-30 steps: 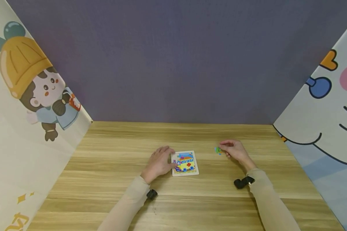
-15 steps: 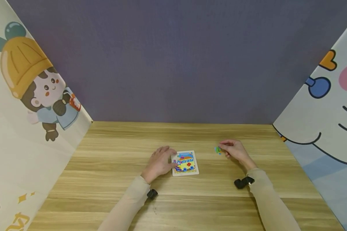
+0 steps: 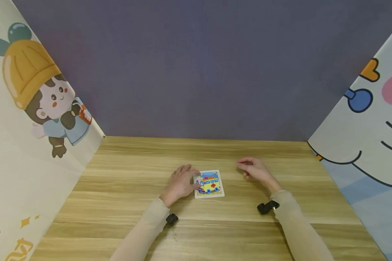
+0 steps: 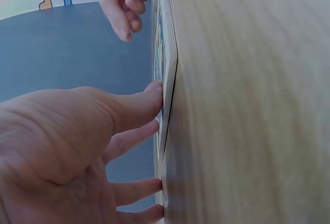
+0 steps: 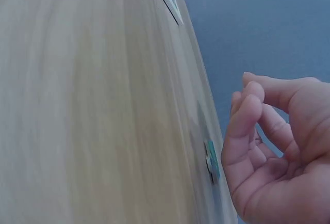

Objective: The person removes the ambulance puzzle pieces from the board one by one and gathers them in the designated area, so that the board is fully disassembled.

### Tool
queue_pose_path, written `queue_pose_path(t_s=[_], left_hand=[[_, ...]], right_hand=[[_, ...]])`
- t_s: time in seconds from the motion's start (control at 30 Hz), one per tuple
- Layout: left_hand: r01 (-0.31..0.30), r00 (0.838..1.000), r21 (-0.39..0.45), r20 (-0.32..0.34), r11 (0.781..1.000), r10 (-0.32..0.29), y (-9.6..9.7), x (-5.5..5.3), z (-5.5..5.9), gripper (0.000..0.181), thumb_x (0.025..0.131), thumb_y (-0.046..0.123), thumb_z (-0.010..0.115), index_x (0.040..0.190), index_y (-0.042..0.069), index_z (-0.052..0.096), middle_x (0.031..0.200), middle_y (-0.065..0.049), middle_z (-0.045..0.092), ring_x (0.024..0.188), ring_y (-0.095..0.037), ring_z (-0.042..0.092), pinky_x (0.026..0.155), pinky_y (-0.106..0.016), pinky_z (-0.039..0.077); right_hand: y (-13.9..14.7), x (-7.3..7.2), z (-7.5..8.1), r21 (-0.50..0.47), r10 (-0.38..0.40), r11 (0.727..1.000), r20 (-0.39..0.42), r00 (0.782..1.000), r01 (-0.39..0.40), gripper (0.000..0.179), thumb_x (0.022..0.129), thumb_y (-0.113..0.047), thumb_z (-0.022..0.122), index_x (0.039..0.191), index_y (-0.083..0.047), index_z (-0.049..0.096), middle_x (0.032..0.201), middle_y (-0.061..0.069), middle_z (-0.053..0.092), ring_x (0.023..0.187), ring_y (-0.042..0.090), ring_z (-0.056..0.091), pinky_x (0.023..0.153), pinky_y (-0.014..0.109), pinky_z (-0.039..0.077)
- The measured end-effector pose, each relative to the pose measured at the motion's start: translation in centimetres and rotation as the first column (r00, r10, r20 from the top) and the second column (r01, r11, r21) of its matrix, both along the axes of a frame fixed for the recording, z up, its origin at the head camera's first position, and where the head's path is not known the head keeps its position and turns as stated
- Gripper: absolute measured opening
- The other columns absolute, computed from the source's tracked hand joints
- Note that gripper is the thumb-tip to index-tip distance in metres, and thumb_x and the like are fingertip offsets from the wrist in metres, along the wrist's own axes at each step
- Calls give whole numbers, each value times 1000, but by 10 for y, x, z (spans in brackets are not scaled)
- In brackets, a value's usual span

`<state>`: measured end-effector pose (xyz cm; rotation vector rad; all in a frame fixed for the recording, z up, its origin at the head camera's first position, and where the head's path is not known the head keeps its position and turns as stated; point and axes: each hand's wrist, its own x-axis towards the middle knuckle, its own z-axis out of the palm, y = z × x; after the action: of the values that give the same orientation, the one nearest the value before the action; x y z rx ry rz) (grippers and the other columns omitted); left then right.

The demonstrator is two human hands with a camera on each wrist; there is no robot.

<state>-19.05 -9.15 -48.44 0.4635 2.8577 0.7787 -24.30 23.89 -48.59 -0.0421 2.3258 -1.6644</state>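
A small square picture puzzle point(image 3: 209, 185) with a white frame lies flat on the table, showing a yellow ambulance with a red cross. My left hand point(image 3: 180, 184) rests over its left edge, thumb point(image 4: 142, 105) on the board and other fingers spread, some touching the table beside it. My right hand point(image 3: 256, 172) is to the right of the puzzle, fingertips drawn together above the table. Whether a thin piece sits between those fingertips I cannot tell. A small green puzzle piece point(image 5: 212, 159) lies on the table near this hand; in the head view the hand hides it.
The wood-grain table point(image 3: 134, 232) meets a dark grey back panel point(image 3: 196, 72). Side panels with cartoon prints stand at the left point(image 3: 16, 152) and right point(image 3: 362, 145). A black wrist camera sits on each sleeve.
My right hand has moved left toward the puzzle from where its fingertips were at the green piece, which no longer shows in the head view. The left hand and puzzle stay put.
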Motion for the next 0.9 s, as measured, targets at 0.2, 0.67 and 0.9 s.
queue_pose_path(t_s=[0.2,0.67,0.9], left_hand=[[1,1000,5,-5,1000,-1,-1,0,0,42,97,35,78,137,24,70,168,-22,41,156,-49,33,126,-71,26],[-19,1000,30,12,999,18,1,-1,1,39,97,29,80,135,23,72,167,-24,40,157,-51,31,126,-73,23],[-31,999,62,35,998,29,3,0,0,38,96,25,80,133,21,73,168,-25,39,158,-51,28,127,-74,20]], right_hand=[[-20,-2,-5,-44,18,999,44,999,-16,41,104,-16,69,136,9,63,97,8,70,69,10,63,61,22,59],[-82,6,-11,-35,188,982,21,982,-187,35,103,-23,72,129,0,70,94,9,72,71,13,64,65,25,60],[-100,9,-16,71,222,973,-51,974,-219,27,102,-24,73,120,-4,74,96,9,73,66,13,60,56,24,53]])
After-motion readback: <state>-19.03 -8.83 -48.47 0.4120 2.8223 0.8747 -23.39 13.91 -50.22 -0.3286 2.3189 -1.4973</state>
